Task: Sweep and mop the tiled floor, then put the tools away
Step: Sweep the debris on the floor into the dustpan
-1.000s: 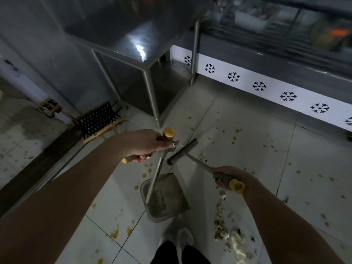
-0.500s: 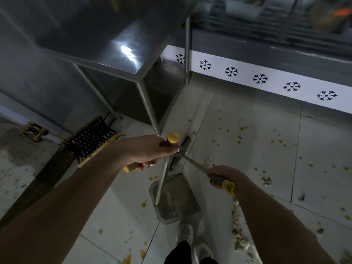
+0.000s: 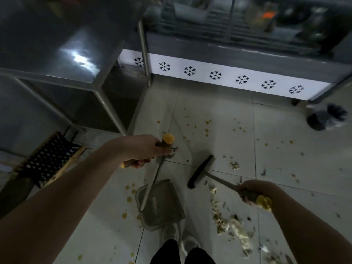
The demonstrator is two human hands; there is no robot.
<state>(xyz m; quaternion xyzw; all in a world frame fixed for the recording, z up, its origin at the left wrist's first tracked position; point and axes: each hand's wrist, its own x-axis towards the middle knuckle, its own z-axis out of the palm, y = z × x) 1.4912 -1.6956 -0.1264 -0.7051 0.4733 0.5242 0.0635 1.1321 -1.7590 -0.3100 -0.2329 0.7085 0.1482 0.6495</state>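
My left hand (image 3: 144, 149) grips the yellow-capped handle of a long-handled grey dustpan (image 3: 162, 206), whose tray sits on the white tiled floor (image 3: 219, 141) just ahead of my shoes. My right hand (image 3: 253, 191) grips the yellow-tipped handle of a small broom. Its dark brush head (image 3: 201, 171) rests on the tiles to the right of the dustpan. A trail of pale food scraps (image 3: 228, 221) lies on the floor under my right hand and runs toward the lower right. Yellow spots dot the tiles.
A steel table (image 3: 72, 60) with thin legs stands at the left, a black scrubbing brush (image 3: 47, 161) on the floor beside it. A counter with a white snowflake strip (image 3: 228, 77) runs across the back. A dark brush-like object (image 3: 325, 117) lies at the right.
The broom head has swung right, away from the dustpan handle and onto the tiles. My right hand has moved right and lower. The view has shifted right, bringing the dark object into sight.
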